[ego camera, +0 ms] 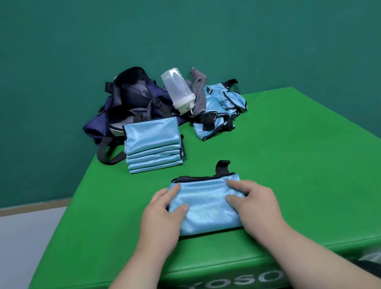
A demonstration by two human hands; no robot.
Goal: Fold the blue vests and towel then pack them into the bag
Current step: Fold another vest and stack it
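The left hand [162,214] and the right hand [254,200] each grip 1 end of a folded vest [206,206]. Their thumbs and curled fingers lie on its top face. This light blue vest has black trim and lies flat near the front edge of a green padded table [312,175]. 1 black strap loop sticks out from its far edge.

Beyond it, towards the left, stands a stack of folded vests [153,150], where 5 layers can be counted.

Just behind the stack, at the table's far edge, sits 1 dark blue bag [129,104] with black straps. Its mouth gapes open and shows a grey lining. Whether anything lies inside cannot be told.

1 clear plastic bottle [177,89] leans tilted against the bag's right side, its white lid end pointing down. Beside it is 1 crumpled grey towel [197,91]. The towel rests on a heap of unfolded vests [221,107], blue with black trim, too tangled to count.
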